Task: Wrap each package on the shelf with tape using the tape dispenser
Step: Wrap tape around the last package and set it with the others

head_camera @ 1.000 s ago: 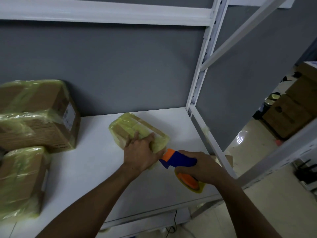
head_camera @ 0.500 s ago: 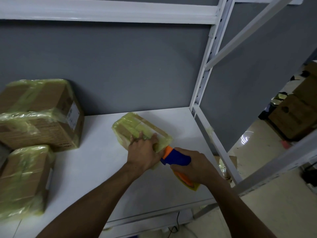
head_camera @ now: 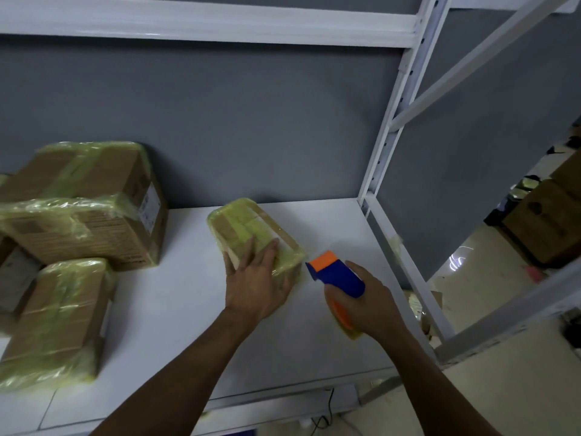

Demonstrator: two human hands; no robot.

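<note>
matte grey wall (head_camera: pixel 251 121) behind the rack. white metal upright (head_camera: pixel 388 152) with a row of holes, right of centre. white beam (head_camera: pixel 204 23) crosses the top, and a diagonal brace (head_camera: pixel 471 55) runs up to the right. white shelf (head_camera: pixel 333 221) board, flat, butts against the wall. past the rack at right: pale beige floor (head_camera: pixel 518 388), bright glare spot (head_camera: pixel 457 261) on it, brown cartons (head_camera: pixel 547 225) in dim light. black cable (head_camera: pixel 327 413) hangs under the shelf's front edge.

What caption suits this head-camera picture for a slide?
Left hand rests on a small tape-wrapped package on the white shelf while the right hand holds a blue-and-orange tape dispenser beside it.
</note>
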